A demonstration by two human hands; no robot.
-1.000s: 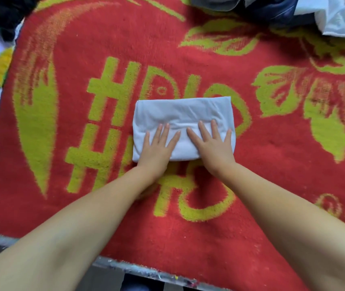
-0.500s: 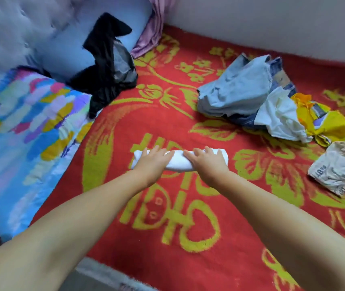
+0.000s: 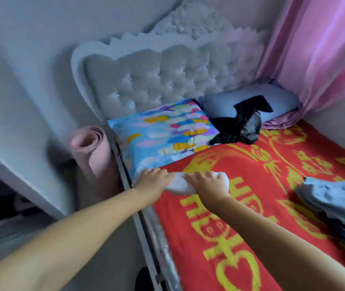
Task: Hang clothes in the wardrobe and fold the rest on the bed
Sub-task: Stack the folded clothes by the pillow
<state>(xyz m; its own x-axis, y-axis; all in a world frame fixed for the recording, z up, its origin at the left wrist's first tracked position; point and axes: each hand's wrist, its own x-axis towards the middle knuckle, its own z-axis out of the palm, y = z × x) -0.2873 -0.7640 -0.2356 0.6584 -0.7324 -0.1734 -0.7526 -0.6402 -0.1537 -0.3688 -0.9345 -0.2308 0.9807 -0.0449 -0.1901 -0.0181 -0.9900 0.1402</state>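
Clearly both the left hand [image 3: 153, 180] and right hand [image 3: 207, 182] gripped the folded white garment [image 3: 180, 184] at the red blanket's [image 3: 240, 238] corner beside the patterned pillow [image 3: 163, 135], where a loosened hold would likely let the folds spill toward the bed edge

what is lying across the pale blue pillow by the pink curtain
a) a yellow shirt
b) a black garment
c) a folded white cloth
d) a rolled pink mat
b: a black garment is draped over the front of the pale blue pillow and spills onto the red blanket; the folded white cloth is held in both hands, away from that pillow.
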